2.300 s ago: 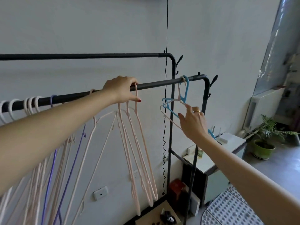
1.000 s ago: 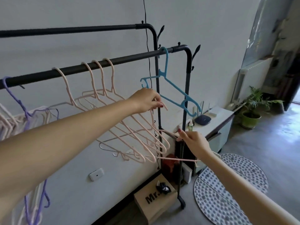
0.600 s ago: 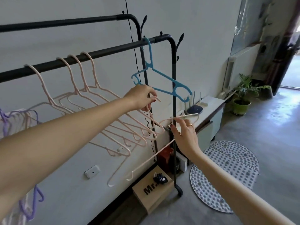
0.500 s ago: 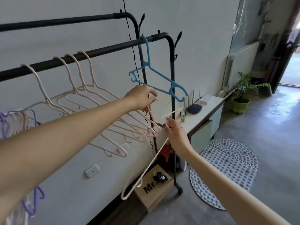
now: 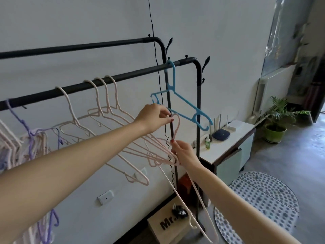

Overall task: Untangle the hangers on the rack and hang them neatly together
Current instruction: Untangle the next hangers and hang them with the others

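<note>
Centre of the frame, the left hand (image 5: 154, 117) pinches the tip of the hook of a loose pink hanger (image 5: 177, 127), fingers curled around it. Just below, the right hand (image 5: 182, 152) pinches the neck of that same hanger, whose body trails down toward the lower right, off the rail. Behind the hands, four more pink hangers (image 5: 105, 110) hang by their hooks on the front rail (image 5: 123, 78), bodies swung right and overlapping near the right hand; whether any are caught on the loose one is hard to tell. A blue hanger (image 5: 182, 103) hangs alone at the rail's right end, upper centre. A purple hanger (image 5: 26, 127) and more pale ones bunch at the far left edge. Judgement: the hanger looks thin, light and springy, likely a slightly grippy coating, so it should flex and snag rather than break. Best hold is at the neck or hook, as now, leaving the long arms free to slide out. Lower centre sits a cardboard box (image 5: 168, 228); a dotted mat (image 5: 263, 199) lies lower right.
</note>
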